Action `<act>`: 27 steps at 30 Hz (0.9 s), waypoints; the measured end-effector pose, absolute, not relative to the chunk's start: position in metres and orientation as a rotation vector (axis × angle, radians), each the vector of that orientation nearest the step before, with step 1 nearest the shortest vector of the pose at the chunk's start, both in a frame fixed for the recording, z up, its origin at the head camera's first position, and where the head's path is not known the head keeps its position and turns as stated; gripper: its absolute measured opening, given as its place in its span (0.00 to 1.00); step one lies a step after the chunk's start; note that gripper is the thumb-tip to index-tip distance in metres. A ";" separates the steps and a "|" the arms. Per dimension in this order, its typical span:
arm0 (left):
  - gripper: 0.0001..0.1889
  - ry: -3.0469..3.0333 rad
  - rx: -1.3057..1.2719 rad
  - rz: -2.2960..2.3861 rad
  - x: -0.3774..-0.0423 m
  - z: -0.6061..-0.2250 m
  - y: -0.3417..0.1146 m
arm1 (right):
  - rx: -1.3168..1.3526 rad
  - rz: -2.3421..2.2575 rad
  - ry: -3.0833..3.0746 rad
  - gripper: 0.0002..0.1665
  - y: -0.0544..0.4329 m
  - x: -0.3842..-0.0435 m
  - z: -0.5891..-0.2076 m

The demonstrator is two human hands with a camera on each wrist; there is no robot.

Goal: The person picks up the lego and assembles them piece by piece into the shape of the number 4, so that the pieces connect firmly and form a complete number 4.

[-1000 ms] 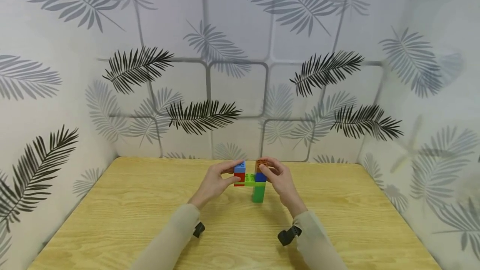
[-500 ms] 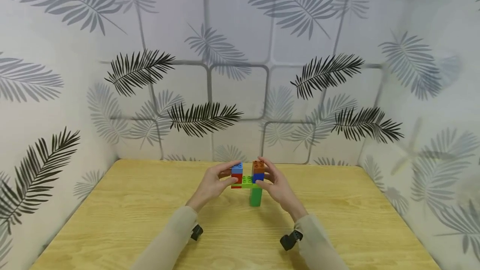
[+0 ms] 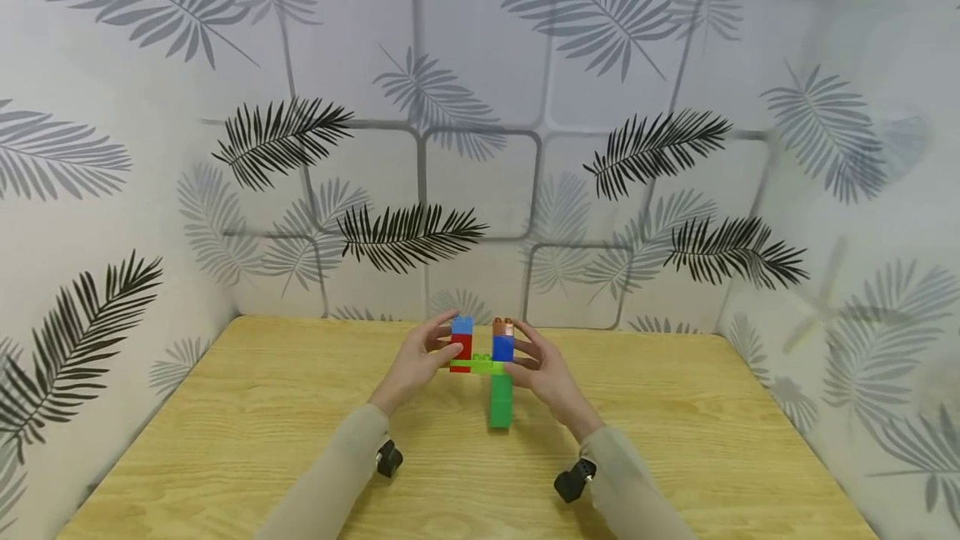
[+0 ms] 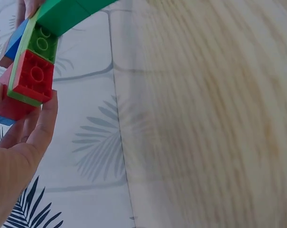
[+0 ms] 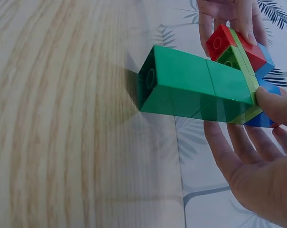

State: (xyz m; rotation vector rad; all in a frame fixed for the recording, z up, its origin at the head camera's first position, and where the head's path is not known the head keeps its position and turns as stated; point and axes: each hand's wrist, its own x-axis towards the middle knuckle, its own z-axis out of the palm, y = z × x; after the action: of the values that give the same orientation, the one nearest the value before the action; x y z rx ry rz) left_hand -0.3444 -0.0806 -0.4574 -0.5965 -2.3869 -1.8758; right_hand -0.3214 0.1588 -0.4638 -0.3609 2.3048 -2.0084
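Both hands hold one toy building-brick assembly, joined by a lime-green flat plate. My left hand grips its left end, thumb on the upper red brick, which a light blue brick tops. Another red brick sits under the plate. On the right end, an orange-brown brick sits on a dark blue brick, above two stacked green bricks. My right hand holds this end, thumb by the plate, fingers behind. The hollow underside of the lower green brick shows in the right wrist view.
The wood-grain table lies beneath the hands. Behind and at both sides stand pale walls with a leaf pattern. Black wrist cameras are strapped over the light sleeves.
The assembly has shifted left and tilted, its green bricks swinging toward me and its stud tops turning away. My right thumb has slid down from the orange-brown brick to the plate.
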 end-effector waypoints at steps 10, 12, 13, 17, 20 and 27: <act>0.34 -2.598 -0.427 -1.878 -0.350 -0.465 -0.076 | -0.152 -2.053 2.193 0.38 0.151 -0.330 -0.474; 0.35 -2.633 -0.418 -1.905 -0.352 -0.466 -0.074 | -0.125 -2.050 2.160 0.37 0.151 -0.332 -0.475; 0.36 -2.637 -0.415 -1.923 -0.353 -0.467 -0.074 | -0.111 -2.051 2.141 0.37 0.151 -0.333 -0.476; 0.36 -2.650 -0.403 -1.947 -0.355 -0.469 -0.074 | -0.102 -2.030 2.119 0.37 0.152 -0.337 -0.479; 0.36 -2.705 -0.360 -1.899 -0.356 -0.471 -0.075 | -0.090 -1.991 2.135 0.36 0.153 -0.339 -0.482; 0.35 -2.771 -0.310 -1.900 -0.356 -0.476 -0.075 | -0.032 -1.891 2.185 0.34 0.151 -0.343 -0.486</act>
State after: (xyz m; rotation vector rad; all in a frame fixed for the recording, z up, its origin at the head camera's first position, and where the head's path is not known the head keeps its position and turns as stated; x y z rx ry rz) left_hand -0.3556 -0.0754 -0.4763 -0.3099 -2.7710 -1.9000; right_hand -0.3428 0.1509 -0.4856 -0.0319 2.1846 -1.8914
